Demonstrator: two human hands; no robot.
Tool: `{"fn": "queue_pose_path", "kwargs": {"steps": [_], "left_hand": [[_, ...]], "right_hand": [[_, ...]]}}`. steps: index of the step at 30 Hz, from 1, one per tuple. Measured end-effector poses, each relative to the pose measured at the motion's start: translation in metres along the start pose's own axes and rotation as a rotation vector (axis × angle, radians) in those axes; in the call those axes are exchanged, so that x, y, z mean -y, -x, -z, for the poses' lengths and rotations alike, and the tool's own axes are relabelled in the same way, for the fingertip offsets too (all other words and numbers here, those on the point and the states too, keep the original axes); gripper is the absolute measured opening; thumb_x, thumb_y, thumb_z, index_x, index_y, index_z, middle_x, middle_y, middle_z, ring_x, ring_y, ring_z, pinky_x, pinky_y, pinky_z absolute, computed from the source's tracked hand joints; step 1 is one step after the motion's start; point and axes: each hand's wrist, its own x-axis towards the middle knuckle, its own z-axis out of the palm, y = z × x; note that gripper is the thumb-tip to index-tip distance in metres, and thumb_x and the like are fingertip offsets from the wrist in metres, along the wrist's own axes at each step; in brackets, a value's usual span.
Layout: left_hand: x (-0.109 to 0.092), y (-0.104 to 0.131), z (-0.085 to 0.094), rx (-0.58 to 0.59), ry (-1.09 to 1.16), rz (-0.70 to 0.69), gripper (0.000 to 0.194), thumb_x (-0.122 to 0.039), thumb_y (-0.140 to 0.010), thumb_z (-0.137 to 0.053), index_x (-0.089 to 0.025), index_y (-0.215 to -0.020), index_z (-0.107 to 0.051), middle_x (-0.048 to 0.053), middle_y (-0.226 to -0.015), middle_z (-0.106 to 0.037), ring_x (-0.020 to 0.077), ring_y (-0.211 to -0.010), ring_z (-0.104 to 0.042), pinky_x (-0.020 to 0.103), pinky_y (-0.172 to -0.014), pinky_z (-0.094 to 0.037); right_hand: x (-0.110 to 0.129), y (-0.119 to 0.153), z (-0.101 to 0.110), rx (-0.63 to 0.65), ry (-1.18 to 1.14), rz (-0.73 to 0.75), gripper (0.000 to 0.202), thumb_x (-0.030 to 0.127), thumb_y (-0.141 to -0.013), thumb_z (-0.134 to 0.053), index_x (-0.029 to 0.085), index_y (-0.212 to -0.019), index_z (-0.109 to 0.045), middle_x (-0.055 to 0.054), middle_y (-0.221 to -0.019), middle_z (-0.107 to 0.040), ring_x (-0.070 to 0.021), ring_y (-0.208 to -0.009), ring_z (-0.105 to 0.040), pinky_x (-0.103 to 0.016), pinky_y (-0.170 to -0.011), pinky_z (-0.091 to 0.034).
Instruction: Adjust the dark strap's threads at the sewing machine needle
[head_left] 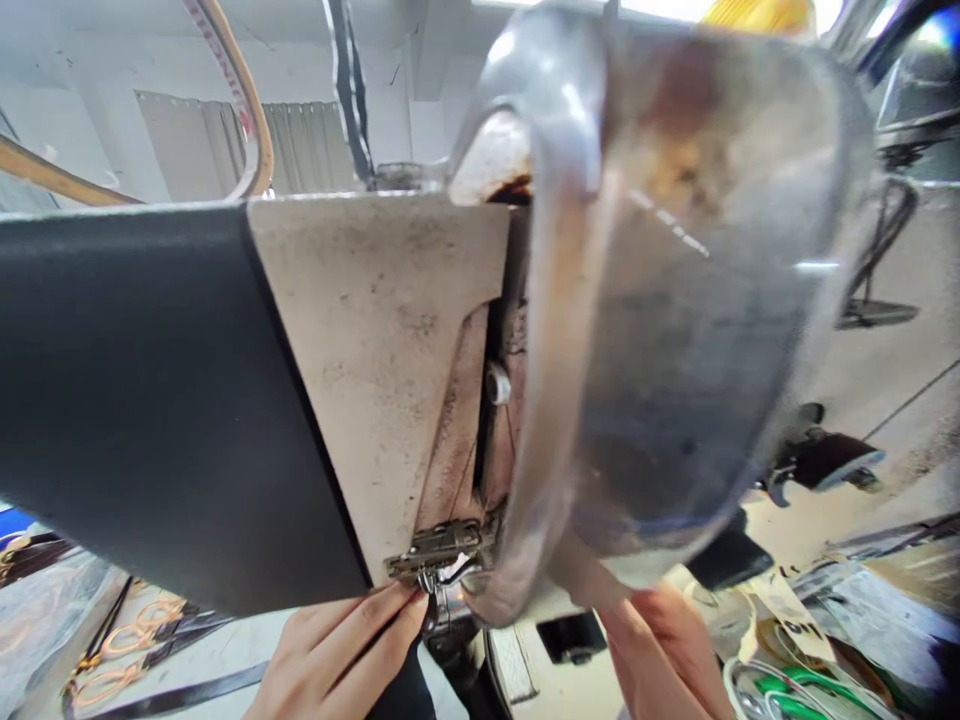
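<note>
Right under the grimy cream machine head [382, 320], the small steel presser foot [442, 555] gleamed, scuffed and angular. The left hand [337, 650] touched it with outstretched fingertips [409, 605], loose, gripping nothing. The right hand [667, 640] sat mostly hidden beneath a curved, rust-stained metal cover [675, 300]; its grip I couldn't tell. Black straps [172, 690] lay flat on the pale counter [247, 640].

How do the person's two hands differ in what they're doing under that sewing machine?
The left hand shows clearly, fingertips touching dark material beside the metal presser foot; the right hand is half hidden behind the machine's shiny hand wheel, its fingers unseen. Both reach up from below, bare.
</note>
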Motion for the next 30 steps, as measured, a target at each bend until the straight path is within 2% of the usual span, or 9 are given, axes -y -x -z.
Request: {"fn": "queue_pose_path", "kwargs": {"steps": [3, 8, 12, 16, 21, 25, 27, 28, 30], "left_hand": [[0.001, -0.002, 0.003, 0.053, 0.014, 0.011, 0.041, -0.018, -0.108, -0.028, -0.024, -0.122, -0.067, -0.003, -0.112, -0.077, 0.0099, -0.099, -0.072, 0.018, -0.091, -0.051], [0.007, -0.002, 0.001, 0.103, 0.022, -0.065, 0.039, -0.015, -0.106, -0.03, -0.02, -0.124, -0.065, -0.001, -0.112, -0.077, 0.0105, -0.096, -0.074, 0.017, -0.086, -0.054], [0.01, 0.0, -0.006, 0.01, 0.001, -0.079, 0.038, -0.011, -0.106, -0.029, -0.019, -0.123, -0.062, -0.003, -0.107, -0.078, 0.0075, -0.095, -0.073, 0.017, -0.091, -0.049], [0.009, -0.002, -0.006, 0.011, -0.001, -0.085, 0.039, -0.01, -0.106, -0.029, -0.02, -0.119, -0.065, -0.004, -0.104, -0.079, 0.0079, -0.094, -0.074, 0.016, -0.089, -0.049], [0.01, -0.002, -0.004, 0.019, -0.007, -0.087, 0.036, -0.011, -0.105, -0.034, -0.022, -0.12, -0.065, -0.003, -0.103, -0.078, 0.0101, -0.095, -0.074, 0.018, -0.091, -0.052], [0.013, -0.005, -0.005, 0.027, -0.024, -0.124, 0.035, -0.015, -0.105, -0.036, -0.022, -0.116, -0.067, -0.003, -0.106, -0.078, 0.0102, -0.096, -0.074, 0.018, -0.092, -0.053], [0.012, -0.006, -0.006, 0.016, -0.008, -0.125, 0.034, -0.019, -0.105, -0.036, -0.022, -0.112, -0.069, -0.004, -0.103, -0.079, 0.0105, -0.09, -0.076, 0.016, -0.082, -0.058], [0.012, -0.006, -0.007, -0.02, -0.02, -0.074, 0.032, -0.025, -0.105, -0.038, -0.021, -0.106, -0.07, -0.003, -0.097, -0.08, 0.012, -0.082, -0.077, 0.016, -0.073, -0.06], [0.011, -0.001, -0.008, -0.07, -0.009, 0.129, 0.03, -0.037, -0.103, -0.045, -0.02, -0.097, -0.069, 0.0, -0.084, -0.08, 0.0159, -0.067, -0.077, 0.018, -0.058, -0.061]], "right_hand": [[0.008, 0.006, -0.01, 0.048, 0.051, 0.147, 0.031, 0.028, -0.104, -0.049, 0.03, -0.134, -0.056, -0.002, -0.096, -0.075, -0.0177, -0.078, -0.074, -0.021, -0.066, -0.061], [0.012, -0.003, -0.03, 0.347, 0.171, 0.258, 0.04, 0.009, -0.09, -0.042, 0.027, -0.118, -0.063, -0.005, -0.091, -0.069, -0.0189, -0.077, -0.068, -0.024, -0.059, -0.053], [0.008, -0.006, -0.029, 0.356, 0.254, 0.293, 0.038, 0.006, -0.086, -0.042, 0.026, -0.109, -0.063, -0.005, -0.093, -0.069, -0.0194, -0.081, -0.068, -0.024, -0.061, -0.053], [0.008, -0.003, -0.028, 0.346, 0.329, 0.288, 0.028, 0.006, -0.082, -0.043, 0.025, -0.089, -0.063, -0.003, -0.081, -0.067, -0.0171, -0.069, -0.066, -0.021, -0.056, -0.051], [0.011, -0.001, -0.03, 0.351, 0.334, 0.278, 0.033, 0.006, -0.082, -0.04, 0.023, -0.098, -0.064, -0.006, -0.087, -0.067, -0.0186, -0.076, -0.067, -0.023, -0.063, -0.055], [0.015, 0.0, -0.02, 0.373, 0.229, 0.281, 0.036, 0.005, -0.083, -0.04, 0.022, -0.101, -0.066, -0.007, -0.092, -0.068, -0.0187, -0.085, -0.069, -0.028, -0.077, -0.058], [0.017, 0.0, -0.007, 0.451, 0.099, 0.254, 0.041, 0.001, -0.08, -0.044, 0.025, -0.102, -0.069, -0.004, -0.1, -0.071, -0.0168, -0.091, -0.07, -0.027, -0.082, -0.058], [0.017, 0.0, 0.001, 0.526, 0.042, 0.234, 0.041, 0.0, -0.08, -0.047, 0.026, -0.101, -0.071, -0.003, -0.101, -0.072, -0.0154, -0.092, -0.07, -0.025, -0.082, -0.058], [0.015, -0.001, 0.018, 0.694, -0.013, 0.21, 0.035, 0.001, -0.081, -0.058, 0.026, -0.101, -0.073, 0.0, -0.102, -0.075, -0.0135, -0.091, -0.072, -0.021, -0.079, -0.059]]}}
